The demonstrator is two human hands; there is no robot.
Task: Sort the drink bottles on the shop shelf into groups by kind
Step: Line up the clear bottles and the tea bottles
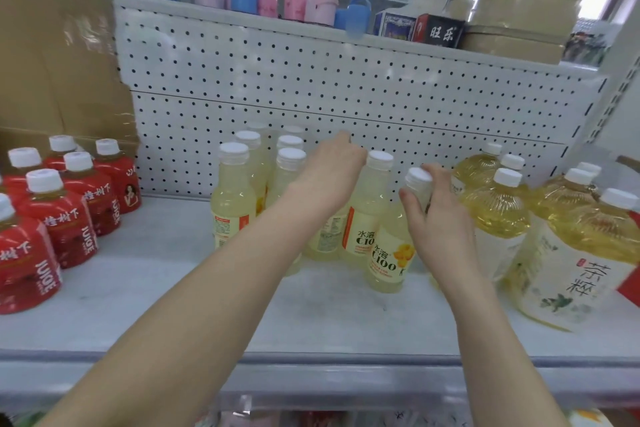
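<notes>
C100 bottles [386, 253] well behind shelf edge [311, 359]

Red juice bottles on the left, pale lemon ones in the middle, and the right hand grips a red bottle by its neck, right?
No: the head view shows the right hand gripping a pale lemon bottle by its neck, not a red one. The red juice bottles stand on the left, untouched.

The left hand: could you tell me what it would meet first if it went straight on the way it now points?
Probably the white pegboard back panel, just past the left hand; no bottle shows in that line. The capped lemon bottle stands to its right. Depth is unclear.
</notes>
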